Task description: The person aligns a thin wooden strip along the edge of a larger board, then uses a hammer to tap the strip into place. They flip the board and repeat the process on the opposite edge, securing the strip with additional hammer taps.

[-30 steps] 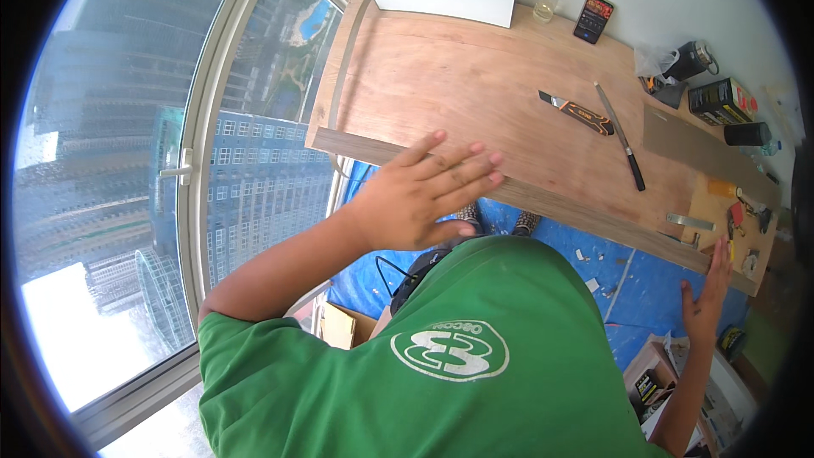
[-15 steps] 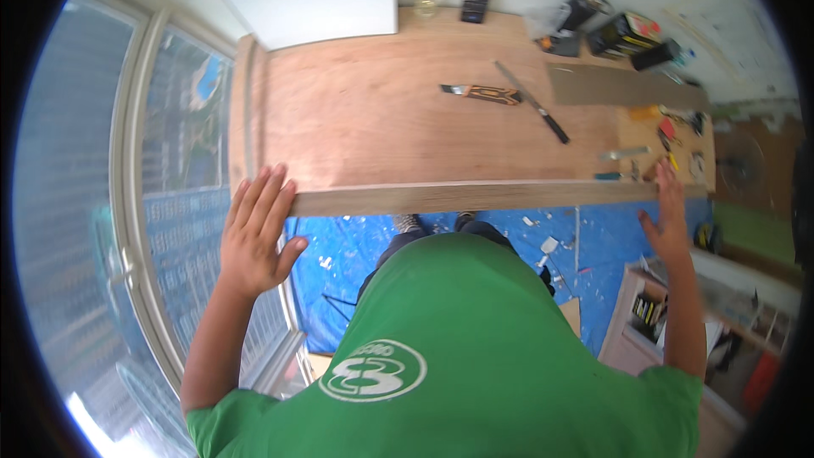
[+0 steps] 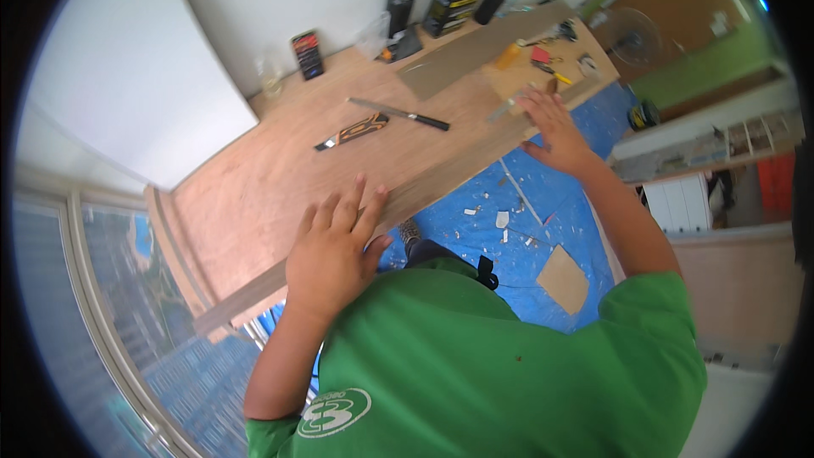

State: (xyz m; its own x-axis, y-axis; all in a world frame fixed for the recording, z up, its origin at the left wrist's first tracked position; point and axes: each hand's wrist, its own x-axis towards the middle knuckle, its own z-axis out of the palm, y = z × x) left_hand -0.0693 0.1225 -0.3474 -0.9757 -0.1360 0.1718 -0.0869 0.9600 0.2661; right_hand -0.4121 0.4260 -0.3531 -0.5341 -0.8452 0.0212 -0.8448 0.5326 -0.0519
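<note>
Right up close, the left hand (image 3: 326, 267) lies open, fingers spread, on the wood edge strip (image 3: 454, 176) at the near side of the plywood bench top (image 3: 254, 212), and the right hand (image 3: 555, 131) is open too, farther right on that strip. Sliding a palm along the wood could cause a splinter, and farther in, the box cutter (image 3: 354, 130), blade out beside a long black-handled tool (image 3: 420, 119), could nick a careless finger. Half a second ago, the left hand was at the strip's left end; now it is nearer the middle.
</note>
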